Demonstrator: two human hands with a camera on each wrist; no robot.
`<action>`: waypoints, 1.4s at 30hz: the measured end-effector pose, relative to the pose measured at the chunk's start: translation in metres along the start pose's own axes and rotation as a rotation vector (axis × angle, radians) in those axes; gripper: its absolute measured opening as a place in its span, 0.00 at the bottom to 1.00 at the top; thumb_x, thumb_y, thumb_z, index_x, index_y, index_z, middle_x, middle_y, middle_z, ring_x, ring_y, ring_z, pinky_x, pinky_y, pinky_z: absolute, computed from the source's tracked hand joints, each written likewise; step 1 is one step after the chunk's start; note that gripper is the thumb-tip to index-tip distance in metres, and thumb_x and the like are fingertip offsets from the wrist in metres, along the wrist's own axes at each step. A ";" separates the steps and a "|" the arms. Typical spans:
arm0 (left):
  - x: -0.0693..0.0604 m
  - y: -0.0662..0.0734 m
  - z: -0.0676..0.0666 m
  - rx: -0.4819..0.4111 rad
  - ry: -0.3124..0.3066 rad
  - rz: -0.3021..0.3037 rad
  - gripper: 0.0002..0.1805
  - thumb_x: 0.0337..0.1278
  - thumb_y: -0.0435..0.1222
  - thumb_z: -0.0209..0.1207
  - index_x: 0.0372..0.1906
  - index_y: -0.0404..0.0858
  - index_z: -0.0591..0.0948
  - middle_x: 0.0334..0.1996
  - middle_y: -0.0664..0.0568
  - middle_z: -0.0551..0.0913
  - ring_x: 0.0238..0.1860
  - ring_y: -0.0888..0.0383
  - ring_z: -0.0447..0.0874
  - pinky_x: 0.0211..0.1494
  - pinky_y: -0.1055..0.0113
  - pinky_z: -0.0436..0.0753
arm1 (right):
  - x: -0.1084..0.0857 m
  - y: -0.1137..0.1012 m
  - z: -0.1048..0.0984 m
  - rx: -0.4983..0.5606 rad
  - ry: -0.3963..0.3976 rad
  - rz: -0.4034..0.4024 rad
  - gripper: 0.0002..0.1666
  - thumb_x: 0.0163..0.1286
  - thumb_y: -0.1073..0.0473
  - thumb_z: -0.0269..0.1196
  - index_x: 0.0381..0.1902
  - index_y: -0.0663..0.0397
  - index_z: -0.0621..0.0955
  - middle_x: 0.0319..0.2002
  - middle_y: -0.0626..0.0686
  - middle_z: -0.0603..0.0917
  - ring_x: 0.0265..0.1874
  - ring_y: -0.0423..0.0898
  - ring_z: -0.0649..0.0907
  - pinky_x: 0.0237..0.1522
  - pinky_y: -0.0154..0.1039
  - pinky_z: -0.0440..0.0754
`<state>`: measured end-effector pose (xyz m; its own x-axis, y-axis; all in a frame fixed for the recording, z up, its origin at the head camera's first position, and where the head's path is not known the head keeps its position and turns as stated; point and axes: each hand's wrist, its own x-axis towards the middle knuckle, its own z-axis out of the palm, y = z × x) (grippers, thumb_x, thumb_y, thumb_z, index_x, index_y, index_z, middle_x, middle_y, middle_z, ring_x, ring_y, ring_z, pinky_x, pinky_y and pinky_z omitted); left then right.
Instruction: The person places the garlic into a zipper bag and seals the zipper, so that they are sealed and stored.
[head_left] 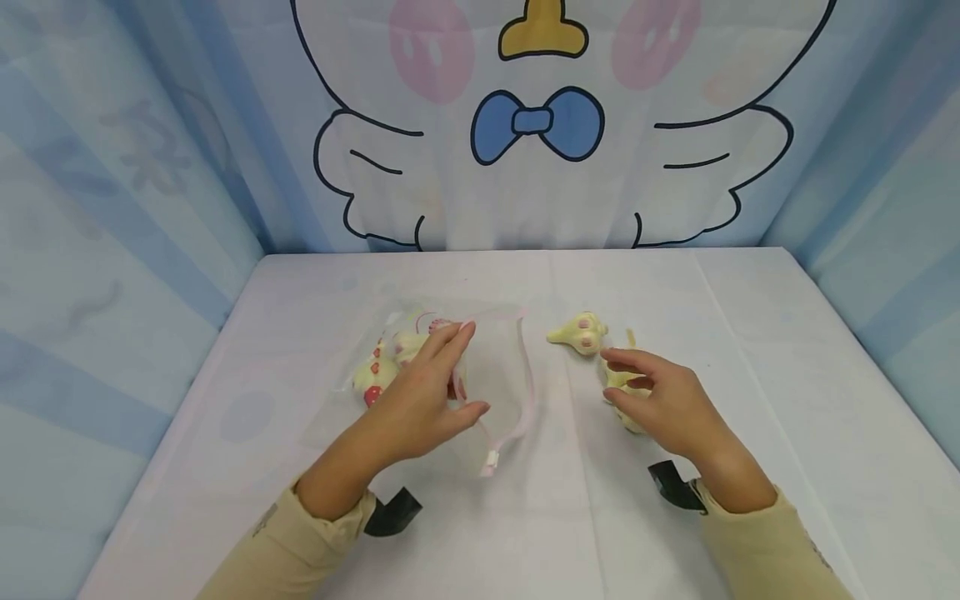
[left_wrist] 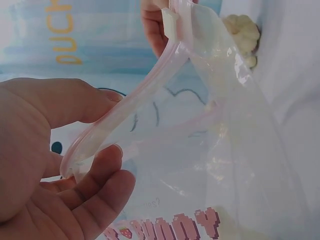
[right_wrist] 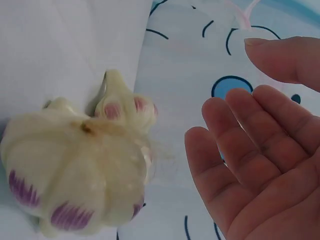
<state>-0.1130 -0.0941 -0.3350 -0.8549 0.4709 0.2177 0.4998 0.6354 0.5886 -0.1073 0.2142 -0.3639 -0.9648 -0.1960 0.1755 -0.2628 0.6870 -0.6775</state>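
Note:
My left hand (head_left: 423, 404) pinches the pink-edged rim of a clear zip bag (head_left: 498, 367), and the left wrist view shows the bag's mouth (left_wrist: 145, 95) held apart by thumb and fingers. Inside the bag lie pale yellow pieces with red marks (head_left: 375, 375). Over on the right, my right hand (head_left: 671, 404) hovers with fingers apart above pale yellow garlic-like pieces (head_left: 630, 423), partly hidden by it. Seen from the right wrist, a large purple-marked bulb (right_wrist: 75, 170) sits beside the hand (right_wrist: 265, 145), not touching it.
Another yellow garlic-like piece (head_left: 583, 333) lies behind and left of my right hand. A white cloth covers the table (head_left: 300, 287). A blue-and-white printed curtain (head_left: 536, 200) stands along the back edge, with more curtain at both sides.

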 end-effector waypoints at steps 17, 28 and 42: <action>-0.001 0.001 0.001 0.023 -0.023 -0.021 0.50 0.52 0.38 0.74 0.76 0.30 0.60 0.72 0.41 0.62 0.32 0.62 0.73 0.47 0.64 0.80 | -0.017 0.041 -0.016 -0.121 -0.027 0.172 0.30 0.68 0.60 0.67 0.65 0.63 0.75 0.59 0.67 0.79 0.51 0.64 0.81 0.51 0.59 0.80; 0.000 -0.001 0.001 0.020 -0.020 0.000 0.49 0.53 0.37 0.74 0.76 0.29 0.59 0.72 0.39 0.62 0.33 0.62 0.74 0.48 0.63 0.80 | -0.018 0.053 -0.012 -0.083 -0.077 0.206 0.33 0.68 0.55 0.67 0.66 0.67 0.74 0.59 0.67 0.79 0.58 0.62 0.77 0.54 0.56 0.79; 0.000 0.000 -0.001 0.008 -0.013 -0.013 0.50 0.52 0.37 0.74 0.76 0.29 0.60 0.71 0.41 0.63 0.32 0.60 0.74 0.44 0.67 0.80 | -0.025 0.063 -0.014 -0.024 -0.168 0.257 0.30 0.80 0.50 0.50 0.72 0.59 0.70 0.68 0.68 0.69 0.65 0.68 0.70 0.57 0.64 0.72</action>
<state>-0.1135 -0.0943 -0.3338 -0.8596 0.4703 0.1996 0.4895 0.6463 0.5853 -0.1003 0.2727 -0.4008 -0.9846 -0.1251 -0.1218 -0.0121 0.7450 -0.6670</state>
